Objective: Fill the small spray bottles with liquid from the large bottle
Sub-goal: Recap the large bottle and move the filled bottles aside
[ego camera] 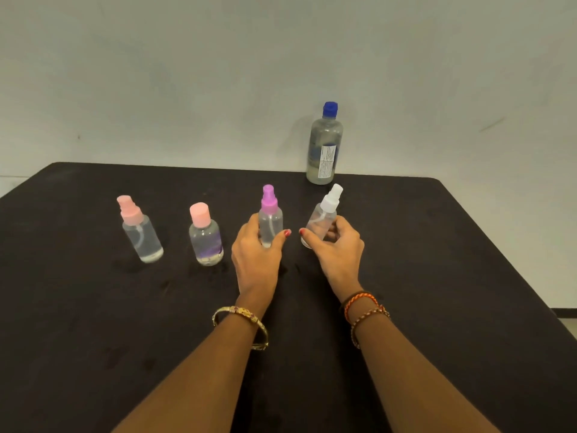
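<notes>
A large clear bottle [324, 145] with a blue cap stands at the table's far edge, a little liquid at its bottom. My left hand [256, 254] wraps the purple-topped spray bottle [270, 220], which stands upright. The white-topped spray bottle [324, 214] leans to the right in my right hand [335, 248]. To the left stand a pink-topped spray bottle [139, 229] and a small bottle with a pink screw cap [204, 235], both untouched.
The bottles rest on a black cloth-covered table [93, 323]. A pale wall rises right behind its far edge. The table's right edge runs diagonally, with floor beyond it at the lower right.
</notes>
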